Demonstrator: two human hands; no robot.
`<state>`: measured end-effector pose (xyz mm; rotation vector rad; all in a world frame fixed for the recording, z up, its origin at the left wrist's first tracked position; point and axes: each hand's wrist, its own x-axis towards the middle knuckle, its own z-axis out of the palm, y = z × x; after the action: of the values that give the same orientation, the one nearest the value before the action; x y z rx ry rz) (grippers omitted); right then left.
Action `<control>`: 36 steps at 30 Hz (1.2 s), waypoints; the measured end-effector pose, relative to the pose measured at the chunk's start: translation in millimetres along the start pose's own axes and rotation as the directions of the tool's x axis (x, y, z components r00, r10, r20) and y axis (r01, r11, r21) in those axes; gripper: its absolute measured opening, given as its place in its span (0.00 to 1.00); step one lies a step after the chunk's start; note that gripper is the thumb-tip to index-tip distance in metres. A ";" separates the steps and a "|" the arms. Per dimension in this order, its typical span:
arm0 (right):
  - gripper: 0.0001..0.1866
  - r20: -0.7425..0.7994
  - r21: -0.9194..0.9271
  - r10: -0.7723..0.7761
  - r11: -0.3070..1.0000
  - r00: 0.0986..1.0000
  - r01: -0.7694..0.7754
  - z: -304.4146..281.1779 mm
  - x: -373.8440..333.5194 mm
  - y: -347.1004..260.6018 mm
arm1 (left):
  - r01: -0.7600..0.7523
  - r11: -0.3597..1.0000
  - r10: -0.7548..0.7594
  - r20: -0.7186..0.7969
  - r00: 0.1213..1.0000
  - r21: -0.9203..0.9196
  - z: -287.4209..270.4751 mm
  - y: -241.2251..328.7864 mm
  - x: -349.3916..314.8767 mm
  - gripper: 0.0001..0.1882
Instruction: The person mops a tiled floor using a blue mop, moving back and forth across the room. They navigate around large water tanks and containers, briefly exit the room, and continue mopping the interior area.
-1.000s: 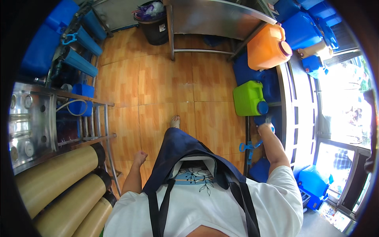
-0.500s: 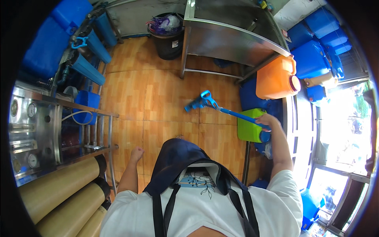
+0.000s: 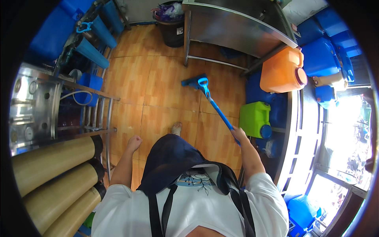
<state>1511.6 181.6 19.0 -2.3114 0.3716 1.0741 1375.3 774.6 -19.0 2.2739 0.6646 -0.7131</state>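
Note:
My right hand [image 3: 238, 135] is closed round the upper end of a blue long-handled floor tool [image 3: 221, 114]. The pole slants away from me to the far left, with a blue loop near its lower end. Its wide, dark blue head lies at the wood-patterned floor; whether it is a mop or a squeegee I cannot make out. My left hand [image 3: 135, 143] hangs beside my body, fingers curled in, with nothing visible in it. A bare foot [image 3: 177, 128] shows past my dark apron [image 3: 169, 162].
Ahead stands a steel sink table [image 3: 233, 29] beside a black waste bin [image 3: 173, 33]. Orange [image 3: 280, 73] and green [image 3: 252, 118] jerrycans line the right side. Along the left are a metal rack [image 3: 104, 118], blue filter housings [image 3: 92, 53] and large tan cylinders [image 3: 55, 158].
My right hand has come inward to the left and nearer my body. The tool's head has moved farther away and slightly left. A foot has come into view.

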 end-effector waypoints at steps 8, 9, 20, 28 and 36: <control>0.13 0.107 -0.084 0.422 0.906 0.900 -0.415 -49.6 -289.4 248.9 | -0.051 0.999 0.051 0.030 0.998 -0.009 118.3 -8.1 -82.8 0.08; 0.16 0.078 -0.126 0.575 0.816 0.814 -0.564 -58.7 -315.7 262.7 | -0.019 1.000 0.017 0.065 0.998 0.022 128.1 -8.6 -90.7 0.08; 0.25 -0.011 -0.832 0.573 0.449 0.820 -0.325 -122.2 -236.5 254.4 | 0.159 0.986 -0.164 0.162 0.973 0.046 144.2 -21.3 -140.4 0.11; 0.26 0.220 -0.943 0.592 0.331 0.775 0.014 -240.5 -95.7 12.9 | 0.266 0.962 -0.254 0.157 0.954 -0.059 113.3 -2.6 -97.0 0.12; 0.13 0.011 -0.191 0.460 0.872 0.888 -0.450 -241.4 -105.9 25.5 | 0.171 0.977 -0.152 0.144 0.978 -0.130 101.0 14.9 -31.2 0.09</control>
<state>1579.9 19.7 217.2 -2.4088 0.8634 1.4474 1331.0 685.2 -57.0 2.0397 0.8167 -0.8597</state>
